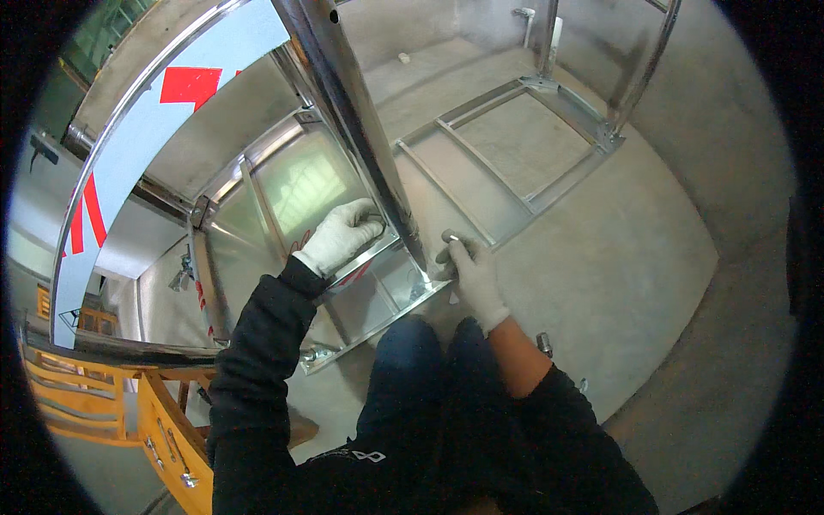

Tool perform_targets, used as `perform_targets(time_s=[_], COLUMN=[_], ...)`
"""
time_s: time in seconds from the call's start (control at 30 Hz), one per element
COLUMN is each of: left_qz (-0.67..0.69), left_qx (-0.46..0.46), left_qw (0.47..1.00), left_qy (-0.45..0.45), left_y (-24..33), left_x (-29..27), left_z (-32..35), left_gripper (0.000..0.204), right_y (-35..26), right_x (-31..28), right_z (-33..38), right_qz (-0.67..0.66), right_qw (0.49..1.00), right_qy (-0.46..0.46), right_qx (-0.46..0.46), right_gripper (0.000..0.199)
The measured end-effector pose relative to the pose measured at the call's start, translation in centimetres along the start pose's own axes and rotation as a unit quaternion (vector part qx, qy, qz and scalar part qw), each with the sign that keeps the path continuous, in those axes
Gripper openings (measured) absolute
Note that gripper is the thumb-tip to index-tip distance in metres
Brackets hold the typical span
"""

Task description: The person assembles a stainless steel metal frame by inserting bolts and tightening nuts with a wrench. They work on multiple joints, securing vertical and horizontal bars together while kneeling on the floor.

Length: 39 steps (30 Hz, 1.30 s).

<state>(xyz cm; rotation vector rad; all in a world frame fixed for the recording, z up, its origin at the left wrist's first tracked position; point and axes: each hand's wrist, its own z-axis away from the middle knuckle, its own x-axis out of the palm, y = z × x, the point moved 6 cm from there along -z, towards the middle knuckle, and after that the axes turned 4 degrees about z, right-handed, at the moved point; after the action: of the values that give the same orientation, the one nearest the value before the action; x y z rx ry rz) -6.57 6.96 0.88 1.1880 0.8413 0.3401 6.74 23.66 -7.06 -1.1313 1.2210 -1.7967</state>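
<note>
I wear pale work gloves on both hands. My left hand is closed at the foot of a shiny metal post, beside a metal frame bar. What its fingers pinch, if anything, is hidden. Just right of the post, my right hand holds a small shiny metal piece between thumb and fingers. That piece is too small to name. The post stands at a corner of a low metal frame in front of my knees.
A curved panel covered in light blue film with red print rises at left. Farther off lies a frame base with crossbars and upright posts. Wrenches rest on a yellow wooden chair. A small metal part is beside my right forearm.
</note>
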Motion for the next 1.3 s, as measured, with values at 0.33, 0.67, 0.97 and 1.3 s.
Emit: perform_targets(time_s=[0.33, 0.67, 0.97, 1.3], left_qz=[-0.073, -0.101, -0.056, 0.021], left_qx=[0.005, 0.000, -0.036, -0.069], left_qw=[0.997, 0.994, 0.998, 0.997], left_qy=[0.039, 0.052, 0.019, 0.027], left_y=[0.0, -0.2, -0.1, -0.2], left_x=[0.1, 0.3, 0.5, 1.0], left_z=[0.1, 0.4, 1.2, 1.2], left_gripper=[0.032, 0.029, 0.032, 0.036], right_y=[-0.9, -1.1, -1.7, -2.1], right_x=[1.6, 2.2, 2.4, 2.9], right_z=[-1.5, -2.8, -3.4, -3.7], right_qz=[0.284, 0.327, 0.390, 0.390], right_qw=[0.904, 0.840, 0.774, 0.817], right_qy=[0.015, 0.011, -0.045, -0.081], right_qx=[-0.319, -0.433, -0.497, -0.416], right_gripper=[0.012, 0.014, 0.017, 0.012])
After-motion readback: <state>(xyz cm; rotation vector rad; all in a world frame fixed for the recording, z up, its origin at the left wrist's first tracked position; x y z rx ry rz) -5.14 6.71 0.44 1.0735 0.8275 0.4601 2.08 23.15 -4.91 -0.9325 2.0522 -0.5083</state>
